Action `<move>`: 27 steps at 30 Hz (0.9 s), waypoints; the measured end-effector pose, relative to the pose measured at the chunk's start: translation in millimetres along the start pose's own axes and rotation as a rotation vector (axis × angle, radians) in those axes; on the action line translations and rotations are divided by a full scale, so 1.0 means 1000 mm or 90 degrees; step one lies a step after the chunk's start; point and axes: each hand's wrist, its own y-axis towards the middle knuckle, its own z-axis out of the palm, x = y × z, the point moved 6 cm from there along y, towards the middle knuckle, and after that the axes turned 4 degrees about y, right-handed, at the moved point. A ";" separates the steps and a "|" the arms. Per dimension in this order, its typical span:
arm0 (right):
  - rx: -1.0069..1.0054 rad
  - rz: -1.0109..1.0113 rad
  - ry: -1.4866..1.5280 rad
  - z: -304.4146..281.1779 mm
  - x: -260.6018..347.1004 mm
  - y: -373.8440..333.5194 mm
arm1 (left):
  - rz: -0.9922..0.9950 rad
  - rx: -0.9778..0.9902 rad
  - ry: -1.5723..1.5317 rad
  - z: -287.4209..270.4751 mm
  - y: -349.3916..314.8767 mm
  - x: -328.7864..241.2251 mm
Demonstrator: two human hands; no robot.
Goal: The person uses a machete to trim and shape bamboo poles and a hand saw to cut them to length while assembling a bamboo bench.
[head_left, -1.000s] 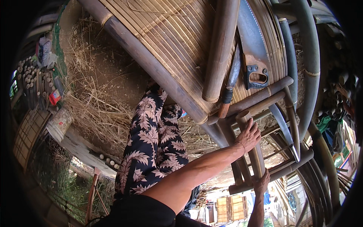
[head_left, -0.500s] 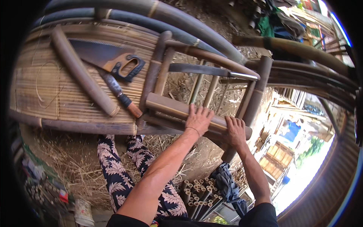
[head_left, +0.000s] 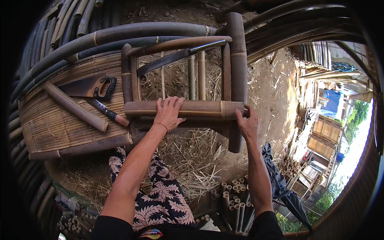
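Observation:
A thick brown bamboo pole [head_left: 202, 109] lies level along the near side of a bamboo frame [head_left: 239, 60]. My left hand [head_left: 169, 115] grips it left of its middle, with the fingers over the top and the thumb low on the near side. At the right end, my right hand [head_left: 247, 121] holds the pole between thumb and fingers. Beyond it, a long dark blade with a shiny handle [head_left: 182, 57] rests slantwise across the frame.
On the slatted bamboo bench [head_left: 44, 128] to the left lie a handsaw [head_left: 90, 86], a knife with a wooden handle [head_left: 107, 113] and a bamboo piece [head_left: 76, 107]. Cut bamboo tubes [head_left: 237, 200] stand near my right forearm. Long poles [head_left: 140, 30] run behind.
The view has swung, so the frame looks straighter. My left hand has shifted left along the pole. My right hand has moved from its top to its right end.

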 end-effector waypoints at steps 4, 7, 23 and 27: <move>0.016 0.033 -0.128 0.009 0.007 0.008 | -0.008 0.004 -0.003 -0.002 0.000 -0.002; 0.017 0.041 -0.133 0.005 0.013 0.012 | -0.011 0.013 -0.011 -0.001 0.001 -0.002; 0.056 0.076 -0.147 0.006 0.016 0.012 | -0.021 0.018 -0.008 -0.001 0.000 -0.002; 0.058 0.072 -0.144 0.005 0.021 0.010 | -0.023 0.016 0.003 0.000 0.000 -0.001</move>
